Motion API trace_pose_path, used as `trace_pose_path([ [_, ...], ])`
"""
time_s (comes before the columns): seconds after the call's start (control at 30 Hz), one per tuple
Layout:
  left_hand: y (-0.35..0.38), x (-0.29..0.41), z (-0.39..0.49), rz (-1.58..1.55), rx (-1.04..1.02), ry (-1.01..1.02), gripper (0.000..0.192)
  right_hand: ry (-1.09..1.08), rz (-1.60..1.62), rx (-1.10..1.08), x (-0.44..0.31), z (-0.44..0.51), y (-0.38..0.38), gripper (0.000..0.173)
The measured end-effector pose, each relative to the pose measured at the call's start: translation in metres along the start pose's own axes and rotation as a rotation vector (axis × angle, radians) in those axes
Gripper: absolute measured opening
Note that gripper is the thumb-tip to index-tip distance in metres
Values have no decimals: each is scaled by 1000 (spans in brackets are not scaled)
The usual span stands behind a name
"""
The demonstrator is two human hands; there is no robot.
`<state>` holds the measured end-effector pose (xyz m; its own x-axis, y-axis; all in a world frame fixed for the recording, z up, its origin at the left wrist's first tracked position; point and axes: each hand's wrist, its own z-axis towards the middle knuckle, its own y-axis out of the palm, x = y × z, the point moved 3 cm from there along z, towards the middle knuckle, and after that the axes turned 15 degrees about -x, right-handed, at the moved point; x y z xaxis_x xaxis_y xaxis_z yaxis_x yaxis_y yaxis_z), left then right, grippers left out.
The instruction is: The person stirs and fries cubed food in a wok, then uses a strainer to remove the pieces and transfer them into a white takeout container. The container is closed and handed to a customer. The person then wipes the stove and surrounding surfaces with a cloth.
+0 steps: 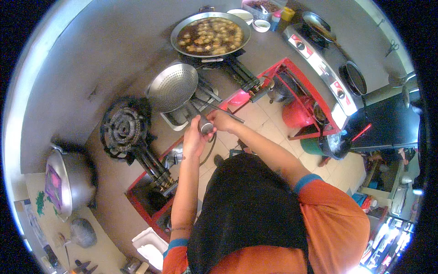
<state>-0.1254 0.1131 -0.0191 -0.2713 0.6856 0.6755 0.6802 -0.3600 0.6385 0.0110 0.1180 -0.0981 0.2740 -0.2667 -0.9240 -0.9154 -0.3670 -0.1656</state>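
Observation:
My left hand [195,138] is closed around the thick tubular metal handle [206,127] of a large perforated metal strainer [174,88]. My right hand [222,121] is against the same handle from the other side; its fingers are partly hidden, so its hold cannot be made out. The strainer's bowl rests over a rectangular metal tray [176,125]. A thin rod [232,115] sticks out beside the handle. Beyond the strainer, a wide metal wok [176,42] stands on a burner, with many pale cubes [215,34] in dark liquid.
At left are a cast gas burner [125,128] and a large lidded pot [80,181]. Bowls [261,25] and bottles [275,21] stand behind the wok. A two-knob stove [321,66] with pans is at right, above a red metal frame [308,96]. Another person's hand [376,157] shows far right.

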Motion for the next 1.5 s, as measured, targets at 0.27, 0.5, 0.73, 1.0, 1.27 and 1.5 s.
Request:
trace_pose_path([
  [0.27,5,-5,-9,-348,86,42,27,-62,-442,194,-17,82,-38,32],
  [0.5,4,-4,-5,-310,62,76,21,32,-197,37,22,116,-4,27],
  [0.73,-1,-11,-9,-93,195,114,26,91,382,18,8,33,17,17],
  [1.0,-34,-30,-2,342,458,113,37,-26,338,167,-17,-32,37,16],
  [1.27,-28,-38,-1,81,510,402,45,164,684,42,-24,-49,53,21],
  [1.5,-23,-37,-4,216,540,443,39,-223,483,59,-43,-48,43,47],
])
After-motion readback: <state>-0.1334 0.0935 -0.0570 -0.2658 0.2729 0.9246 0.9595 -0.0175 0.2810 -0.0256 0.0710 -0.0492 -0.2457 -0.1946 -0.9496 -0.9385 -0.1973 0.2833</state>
